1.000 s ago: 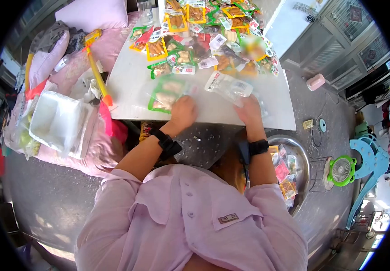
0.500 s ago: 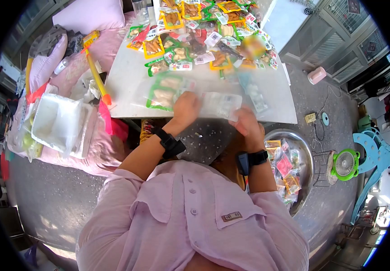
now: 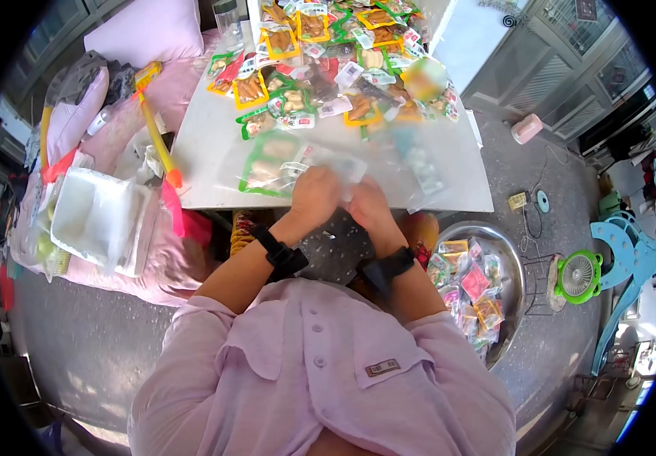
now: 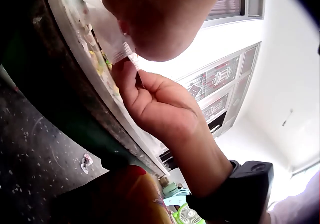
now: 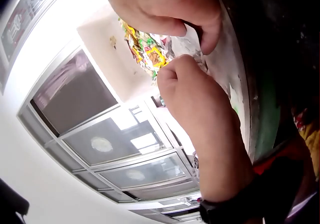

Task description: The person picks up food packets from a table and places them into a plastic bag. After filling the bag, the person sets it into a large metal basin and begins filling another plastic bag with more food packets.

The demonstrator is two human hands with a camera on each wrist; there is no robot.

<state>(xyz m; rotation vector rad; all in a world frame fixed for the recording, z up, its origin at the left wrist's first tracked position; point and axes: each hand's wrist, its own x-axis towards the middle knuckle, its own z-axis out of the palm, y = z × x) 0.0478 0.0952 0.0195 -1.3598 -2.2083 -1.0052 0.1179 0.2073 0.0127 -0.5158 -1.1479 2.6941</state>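
In the head view both hands meet at the table's near edge. My left hand [image 3: 316, 196], its fingers curled, grips a clear plastic pouch [image 3: 353, 164] at its near end. My right hand [image 3: 369, 204] pinches the same end between thumb and fingers, right beside the left. The left wrist view shows the right hand's pinch [image 4: 155, 101] close up; in the right wrist view the left hand [image 5: 192, 91] is a loose fist. Left of the hands lies a green-edged packet [image 3: 250, 169] of pale pieces, and to the right a clear packet [image 3: 423, 171] of whitish pieces.
A heap of food packets [image 3: 343, 64] covers the far part of the white table [image 3: 206, 156]. Below right, a metal basin [image 3: 521, 285] holds more packets. Left, a white foam box [image 3: 88, 213] and a yellow-handled tool [image 3: 157, 137] lie on a pink-covered bed.
The right hand has moved left to meet the left hand at the pouch's near end. The pouch has shifted left with it, away from the packet on the right.
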